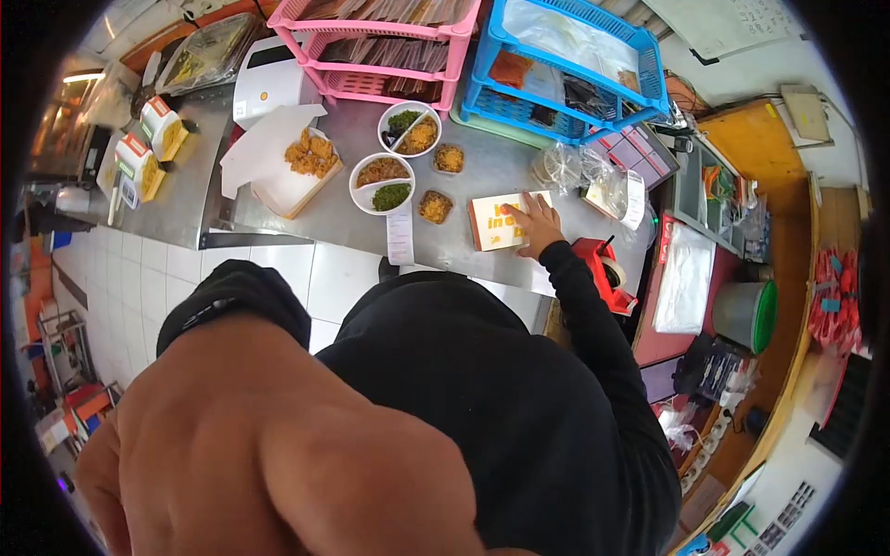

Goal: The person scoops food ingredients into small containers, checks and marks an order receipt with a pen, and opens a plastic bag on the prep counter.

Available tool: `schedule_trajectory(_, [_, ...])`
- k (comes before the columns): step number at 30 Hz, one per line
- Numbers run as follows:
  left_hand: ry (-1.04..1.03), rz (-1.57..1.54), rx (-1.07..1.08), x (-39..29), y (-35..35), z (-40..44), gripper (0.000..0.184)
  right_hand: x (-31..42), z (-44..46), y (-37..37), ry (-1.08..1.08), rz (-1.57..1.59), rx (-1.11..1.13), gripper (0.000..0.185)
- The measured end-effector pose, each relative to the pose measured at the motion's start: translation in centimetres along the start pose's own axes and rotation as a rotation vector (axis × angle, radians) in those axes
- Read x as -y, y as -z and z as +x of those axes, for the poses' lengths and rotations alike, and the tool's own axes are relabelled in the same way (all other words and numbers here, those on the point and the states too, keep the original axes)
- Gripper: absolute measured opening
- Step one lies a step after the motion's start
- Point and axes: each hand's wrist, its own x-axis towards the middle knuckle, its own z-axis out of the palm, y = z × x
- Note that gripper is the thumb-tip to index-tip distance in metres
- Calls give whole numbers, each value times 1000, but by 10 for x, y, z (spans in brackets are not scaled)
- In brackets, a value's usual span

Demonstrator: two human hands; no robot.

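Observation:
My right hand (536, 225) lies with its fingers spread on top of a small white box (496, 222) with yellow lettering, near the counter's front edge. Very close to the camera, my left hand (278, 445) fills the lower left; its back shows, but its fingertips are out of view. Left of the box stand two small tubs of crumbly food (435, 207) (450, 158). Beside them are two round white bowls (382, 183) (409, 129), each divided in two, with green and brown food. A printed slip (400, 239) hangs below the nearer bowl.
An open white carton (295, 181) holds fried pieces. Behind are pink trays (375, 56) and blue trays (565, 69). A red tape dispenser (603, 275) stands by my right forearm. Two packed cartons (139, 169) (164, 127) are at the far left. A wrapped box (616, 196) lies right.

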Motion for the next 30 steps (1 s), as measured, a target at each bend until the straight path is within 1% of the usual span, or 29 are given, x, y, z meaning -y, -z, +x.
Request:
schedule_trajectory(2, [4,6,3,17,-8,8,47,-11,0,-4,72,12,-22,94])
schedule_trajectory(5, [10,14,18,36,-16,19,46,-13,-5,-6,96,20,-87,91])
schedule_trajectory(11, [11,39,51,53,-25,35,45,-5,-18,-14,35,41,-210,88])
schedule_trajectory(14, [14,62,85,55,-29,41,44,-4,-23,-26,-12,37,-224,87])
schedule_trajectory(15, [9,63,89,56,-29,42,44,-4,-28,-26,6,44,-267,86])
schedule_trajectory(19, [-8,65,110,51,-23,42,43,-9,-36,-27,12,82,-313,87])
schedule_trajectory(22, [-24,108,96,44,-13,38,42,-9,-43,-25,-69,98,-324,87])
schedule_trajectory(23, [-33,130,73,40,-8,34,42,-9,-46,-27,-136,83,-325,90])
schedule_trajectory(25, [-36,235,-22,29,4,21,42,-8,-49,-31,-279,45,-340,91])
schedule_trajectory(26, [-1,347,-136,19,10,12,41,-7,-49,-32,-351,27,-349,92])
schedule_trajectory(27, [93,522,-287,11,17,-2,46,-7,-49,-33,-409,40,-335,92])
schedule_trajectory(28, [212,678,-425,3,24,-17,50,-9,-47,-37,-442,29,-381,92])
schedule_trajectory(29, [285,723,-721,-2,28,-41,51,-9,-44,-44,-475,19,-427,92])
schedule_trajectory(30, [357,851,-870,-10,40,-69,43,-5,-42,-49,-508,8,-470,92])
